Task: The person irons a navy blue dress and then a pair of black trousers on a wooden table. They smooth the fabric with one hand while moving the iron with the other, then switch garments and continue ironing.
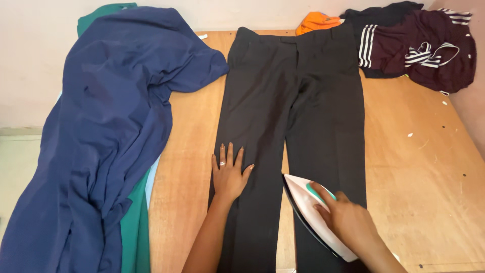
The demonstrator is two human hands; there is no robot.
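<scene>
A pair of dark trousers (pixel 298 116) is lying flat along the middle of the wooden tabletop (pixel 419 167), waistband at the far end and both legs running toward the person. The left hand (pixel 230 174) is pressing palm-down on the left trouser leg, its fingers (pixel 230 154) spread wide and flat and wearing a ring, holding nothing. The right hand (pixel 348 217) is gripping the handle of a white iron (pixel 310 210) with a teal top, its fingers curled tight around it; the iron is sitting tilted on the right trouser leg, its tip pointing toward the gap between the legs. A large navy garment (pixel 111 116) is draping over the tabletop's left edge, with a green cloth (pixel 135 230) showing beneath it. At the far right corner a maroon garment with white stripes (pixel 429 48) is lying bunched, and an orange cloth (pixel 317 21) is lying just beyond the waistband, against the wall.
</scene>
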